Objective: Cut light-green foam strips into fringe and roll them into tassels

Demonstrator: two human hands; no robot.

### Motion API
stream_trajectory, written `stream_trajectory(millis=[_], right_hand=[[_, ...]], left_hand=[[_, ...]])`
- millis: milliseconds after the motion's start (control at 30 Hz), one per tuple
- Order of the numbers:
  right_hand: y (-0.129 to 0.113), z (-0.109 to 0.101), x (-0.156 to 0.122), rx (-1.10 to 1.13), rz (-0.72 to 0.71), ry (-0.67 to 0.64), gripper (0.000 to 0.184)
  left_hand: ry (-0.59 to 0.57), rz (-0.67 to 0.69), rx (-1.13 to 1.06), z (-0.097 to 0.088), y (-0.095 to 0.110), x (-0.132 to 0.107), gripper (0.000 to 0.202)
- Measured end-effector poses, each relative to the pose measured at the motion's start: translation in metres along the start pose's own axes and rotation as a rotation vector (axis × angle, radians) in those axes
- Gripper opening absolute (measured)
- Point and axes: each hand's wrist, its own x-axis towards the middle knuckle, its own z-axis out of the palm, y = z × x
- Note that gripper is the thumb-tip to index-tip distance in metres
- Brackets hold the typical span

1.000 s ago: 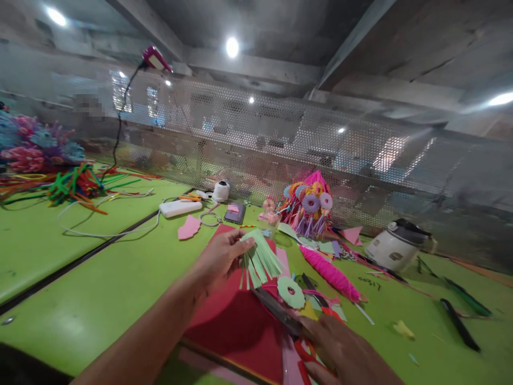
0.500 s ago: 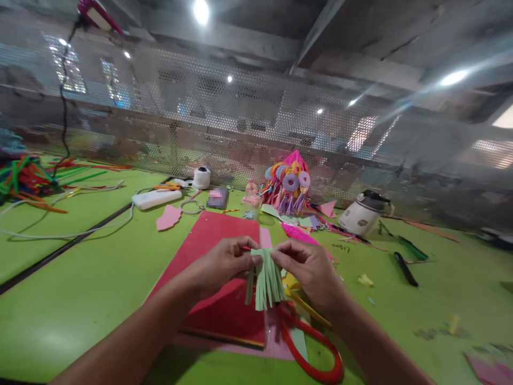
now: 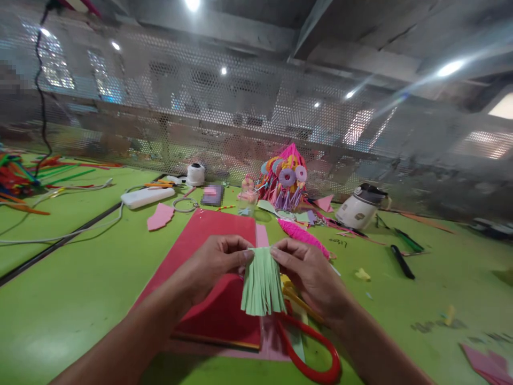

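The left hand [image 3: 216,263] and right hand [image 3: 308,267] each pinch an upper corner of a pale green fringed paper strip [image 3: 262,286] between fingers and thumb, its cut strands hanging down. The strip is held up in front of a red board [image 3: 222,227] on the green counter [image 3: 76,299]. Red-handled scissors [image 3: 335,359] lie near the right wrist, and a magenta yarn bundle [image 3: 301,235] lies beyond the right hand.

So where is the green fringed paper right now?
In the head view, the green fringed paper is below centre, held between the left hand and right hand, with the red handle loop lower right.
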Motion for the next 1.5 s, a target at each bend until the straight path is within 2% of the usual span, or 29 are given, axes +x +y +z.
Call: stream_trajectory(millis=[133,267,500,767,1133,1367,1500], right_hand=[[-0.0008,0.0039,-0.0012,0.007,0.014,-0.030,0.021],[0.0021,0.0045,-0.0011,-0.003,-0.005,-0.046,0.016],[0.0017,0.0040,-0.0021,0.109,0.027,-0.042,0.011],[-0.0010,0.0057,-0.0033,0.216,0.051,-0.104,0.008],[0.0005,0.0055,-0.0042,0.185,0.074,-0.091,0.011],[0.0004,0.0044,-0.0042,0.121,0.046,-0.152,0.011],[0.0023,0.0031,-0.0029,0.077,0.032,-0.109,0.013]], left_hand=[[0.004,0.008,0.005,-0.0003,-0.0007,0.0001,0.013],[0.007,0.012,0.004,-0.0012,0.0001,-0.0004,0.012],[-0.113,-0.027,-0.126,-0.0044,0.0032,-0.0041,0.009],[-0.095,-0.020,-0.112,-0.0040,0.0046,-0.0038,0.010],[-0.078,-0.008,-0.039,-0.0021,0.0076,-0.0060,0.011],[-0.045,-0.001,-0.009,-0.0020,0.0066,-0.0043,0.013],[-0.055,-0.006,-0.030,-0.0019,0.0059,-0.0040,0.013]])
